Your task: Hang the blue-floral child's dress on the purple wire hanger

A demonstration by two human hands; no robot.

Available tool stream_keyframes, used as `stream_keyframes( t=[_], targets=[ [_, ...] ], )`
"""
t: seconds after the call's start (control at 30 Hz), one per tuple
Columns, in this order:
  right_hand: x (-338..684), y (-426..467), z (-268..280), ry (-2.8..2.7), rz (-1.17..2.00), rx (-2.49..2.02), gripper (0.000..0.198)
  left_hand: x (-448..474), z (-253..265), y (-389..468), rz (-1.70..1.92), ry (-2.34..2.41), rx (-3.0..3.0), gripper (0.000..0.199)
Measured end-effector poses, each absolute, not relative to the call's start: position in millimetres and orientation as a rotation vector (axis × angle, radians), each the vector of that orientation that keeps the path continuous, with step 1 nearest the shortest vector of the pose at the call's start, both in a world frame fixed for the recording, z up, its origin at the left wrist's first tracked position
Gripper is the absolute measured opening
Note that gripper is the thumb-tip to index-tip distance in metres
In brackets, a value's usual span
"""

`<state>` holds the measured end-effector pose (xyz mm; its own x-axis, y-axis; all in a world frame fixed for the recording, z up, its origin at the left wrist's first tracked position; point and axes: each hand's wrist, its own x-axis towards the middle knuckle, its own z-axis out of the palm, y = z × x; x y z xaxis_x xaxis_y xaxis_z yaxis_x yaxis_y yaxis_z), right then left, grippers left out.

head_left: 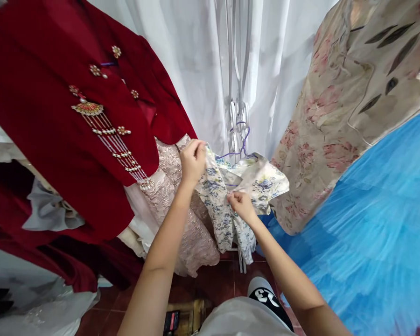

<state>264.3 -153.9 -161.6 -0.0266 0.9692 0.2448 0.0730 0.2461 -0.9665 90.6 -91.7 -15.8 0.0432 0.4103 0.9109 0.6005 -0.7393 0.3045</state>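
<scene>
A white blouse with a blue and yellow floral print (215,205) hangs in front of me on a purple wire hanger (245,142). My left hand (193,161) is closed on the blouse near its left shoulder, fingers pinched over the cloth. Lower down, at the front edge below the neckline, my right hand (241,205) pinches the fabric. The blouse's right sleeve spreads out past that hand. Behind my left forearm hangs a pale pink textured dress (164,186).
A dark red velvet jacket (126,107) with beaded brooches hangs at left. On the right are a beige floral garment (311,140) and a blue tulle skirt (371,224). White curtains (189,60) stand behind. On the tiled floor is a wooden stool (192,317) with a dark phone-like object.
</scene>
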Motion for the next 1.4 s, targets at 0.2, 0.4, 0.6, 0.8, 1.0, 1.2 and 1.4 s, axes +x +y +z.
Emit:
stream_keyframes(
  t=[0.2, 0.4, 0.6, 0.8, 1.0, 1.2, 1.4],
  targets=[
    [256.6, -193.8, -206.7, -1.431, 1.142, -1.057, 0.040, -3.5, -65.7, -52.9, -2.340, -1.544, -1.972, 0.029],
    [258.2, -211.5, -251.4, -1.573, 1.239, -1.118, 0.043, 2.8, -163.2, -75.6, -3.423, -1.727, -1.220, 0.028],
    [299.9, -237.5, -290.7, -1.597, 1.147, -1.455, 0.033, 78.2, -207.6, -141.2, -3.269, -1.843, -1.839, 0.034],
    [310.3, -256.1, -239.5, -1.507, 1.165, -1.064, 0.041, 158.8, -185.4, -192.3, -1.777, -1.525, -3.292, 0.025],
    [337.0, -270.0, -203.2, -1.304, 1.099, -1.057, 0.038, 152.7, -196.5, -206.4, -1.728, -1.545, -3.897, 0.049],
    [384.1, -278.5, -206.1, -0.816, 0.761, -1.071, 0.038, 104.1, -237.8, -221.4, -1.159, -2.049, -3.622, 0.040],
    [445.5, -280.4, -223.1, -0.611, 0.913, -1.010, 0.036, 72.5, -232.5, -231.6, -1.322, -2.119, -3.384, 0.017]
  ],
)
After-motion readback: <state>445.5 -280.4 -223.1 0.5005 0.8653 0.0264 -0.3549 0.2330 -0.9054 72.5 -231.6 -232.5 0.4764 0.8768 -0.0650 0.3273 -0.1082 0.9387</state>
